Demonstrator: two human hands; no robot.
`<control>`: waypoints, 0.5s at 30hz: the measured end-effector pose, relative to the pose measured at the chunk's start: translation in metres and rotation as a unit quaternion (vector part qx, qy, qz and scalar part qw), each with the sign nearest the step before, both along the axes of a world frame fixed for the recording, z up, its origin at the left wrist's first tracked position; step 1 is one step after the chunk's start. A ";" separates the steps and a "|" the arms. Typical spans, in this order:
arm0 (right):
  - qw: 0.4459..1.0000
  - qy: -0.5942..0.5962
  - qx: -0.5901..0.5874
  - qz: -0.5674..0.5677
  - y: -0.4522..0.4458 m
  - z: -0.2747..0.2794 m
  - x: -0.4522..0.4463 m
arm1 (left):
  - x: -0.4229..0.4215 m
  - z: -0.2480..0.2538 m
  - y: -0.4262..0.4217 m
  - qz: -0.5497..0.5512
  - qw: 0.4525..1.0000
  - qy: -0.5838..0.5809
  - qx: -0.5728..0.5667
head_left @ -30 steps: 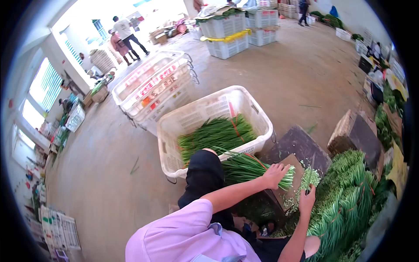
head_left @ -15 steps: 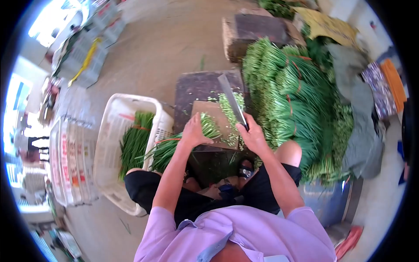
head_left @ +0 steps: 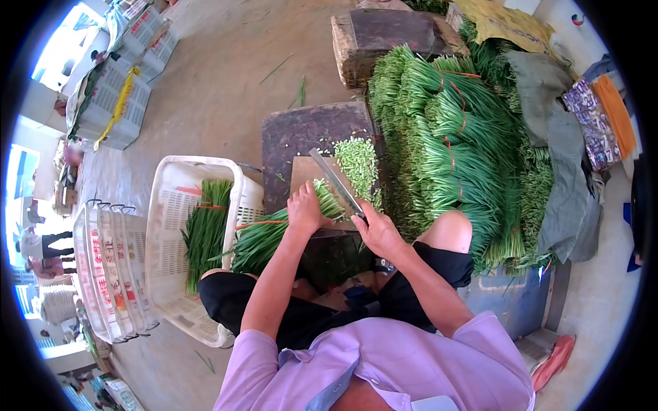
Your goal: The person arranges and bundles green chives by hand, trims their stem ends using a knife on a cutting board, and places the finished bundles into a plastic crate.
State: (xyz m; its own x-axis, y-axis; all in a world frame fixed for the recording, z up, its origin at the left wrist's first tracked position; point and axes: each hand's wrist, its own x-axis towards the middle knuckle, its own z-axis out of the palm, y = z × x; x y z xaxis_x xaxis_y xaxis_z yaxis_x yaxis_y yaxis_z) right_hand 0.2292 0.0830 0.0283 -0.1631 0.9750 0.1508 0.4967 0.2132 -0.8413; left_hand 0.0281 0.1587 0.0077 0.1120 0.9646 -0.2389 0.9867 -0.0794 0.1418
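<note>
My left hand (head_left: 306, 208) is wrapped over a bundle of long green stalks (head_left: 262, 241), near its pale cut ends on a brown board (head_left: 308, 168). A red band circles the bundle. In my right hand (head_left: 378, 231) is the handle of a knife (head_left: 336, 179); its long blade points up and left, beside the stalk ends. Small chopped pieces (head_left: 356, 163) lie in a heap just beyond the blade, on the board and the dark block (head_left: 291, 133) under it.
A white basket (head_left: 229, 205) with banded stalks stands at the left, beside stacked baskets (head_left: 113, 274). Large piles of green bundles (head_left: 456, 151) rise at the right, with a grey cloth (head_left: 565, 185) beyond. Two people (head_left: 48, 243) stand at the far left.
The view has swung toward the board and piles. The knife has moved left from the chopped heap to the stalk ends. My left hand stays on the bundle.
</note>
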 end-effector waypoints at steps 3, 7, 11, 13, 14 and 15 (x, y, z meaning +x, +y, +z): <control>1.000 -0.006 -0.004 0.005 0.002 -0.003 -0.002 | -0.002 -0.005 0.002 -0.010 1.000 0.004 0.011; 0.999 -0.033 0.014 0.013 -0.002 -0.004 -0.004 | -0.005 -0.015 0.004 -0.001 0.999 -0.007 0.033; 0.996 -0.081 -0.017 0.018 -0.019 0.006 -0.004 | -0.004 -0.015 0.006 0.007 1.000 0.001 0.021; 0.995 -0.096 -0.029 0.023 -0.025 0.000 -0.006 | -0.004 -0.011 0.007 0.011 1.000 -0.004 0.013; 0.993 -0.109 -0.040 0.029 -0.028 -0.003 -0.006 | -0.003 -0.009 0.007 0.014 1.000 -0.007 0.005; 0.993 -0.110 -0.040 0.028 -0.030 -0.005 -0.008 | -0.003 -0.009 0.007 0.013 1.000 -0.008 0.005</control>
